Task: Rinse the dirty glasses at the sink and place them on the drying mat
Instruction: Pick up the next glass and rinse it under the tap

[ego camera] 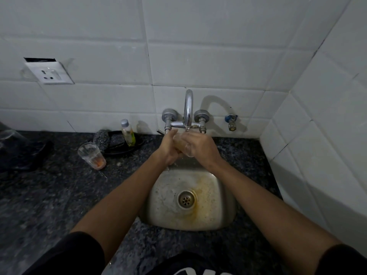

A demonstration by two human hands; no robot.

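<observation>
Under the chrome tap (188, 110), over the back of the steel sink (214, 215), both my hands hold one clear glass (181, 144) with brownish liquid in it. My left hand (168, 147) grips its left side and my right hand (198, 147) wraps its right side. Most of the glass is hidden by my fingers. A second dirty glass (92, 155) with orange residue at its bottom stands upright on the dark counter left of the sink.
Behind the second glass lie a black dish (127, 147) with a steel scrubber (102, 138) and a small bottle (128, 132). A dark object (23, 153) sits at the far left. A wall valve (231, 122) is right of the tap. White tiled walls close the back and right.
</observation>
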